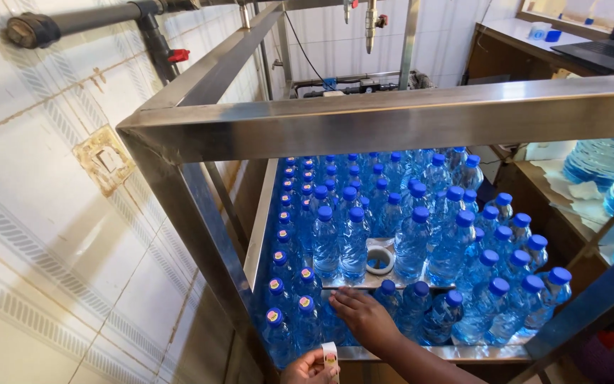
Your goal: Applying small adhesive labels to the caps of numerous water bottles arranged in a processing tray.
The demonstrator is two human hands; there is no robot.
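right hand (362, 313) flat, open on clear plastic bottles (392, 235) — left hand (310, 368) pinching small label roll (330, 353).

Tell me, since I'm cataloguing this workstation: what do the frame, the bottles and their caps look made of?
The frame looks like stainless steel with a brushed finish: grey, with streaky reflections. The bottles seem clear, blue-tinted plastic: you see through them and their walls are ribbed. The caps look like opaque blue plastic, smooth with a slight sheen. The right hand rests among the bottles.
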